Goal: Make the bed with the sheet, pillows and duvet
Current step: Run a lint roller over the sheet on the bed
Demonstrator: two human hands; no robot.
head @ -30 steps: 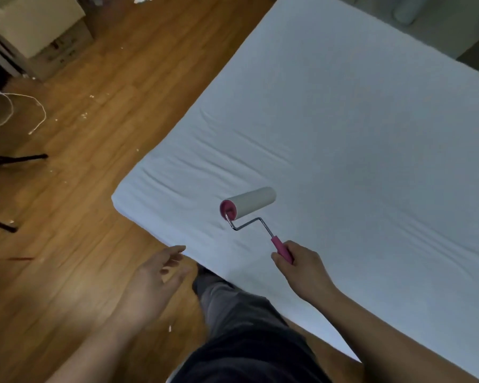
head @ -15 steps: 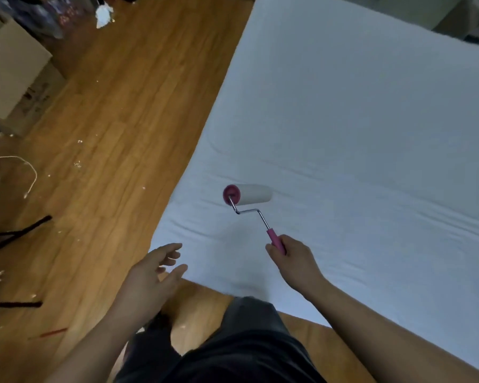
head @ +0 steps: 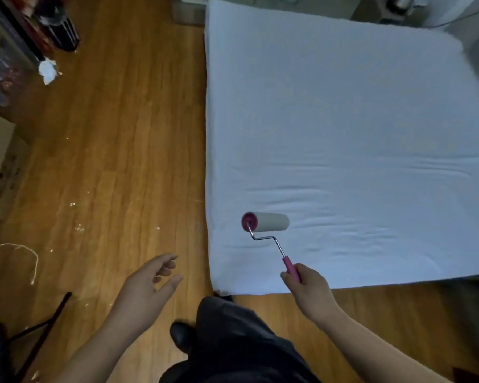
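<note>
Swung round since half a second before, squaring the white sheet [head: 343, 120] to view, spread flat over the bed, faintly creased near the foot. Stood at its near left corner, dark trousers [head: 233, 341] and one shoe [head: 181, 337] showing below. Held out the right hand [head: 307, 288], curled round the pink grip of a lint roller [head: 266, 222] resting on the sheet. Hovered the left hand [head: 147, 286] over the wooden floor [head: 122, 161], fingers loose, holding nothing. Blurred clutter at far left, hard to make out; scattered white crumbs.

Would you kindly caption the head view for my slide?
Right hand rolls a lint roller across the white sheet; left hand hangs open.
</note>
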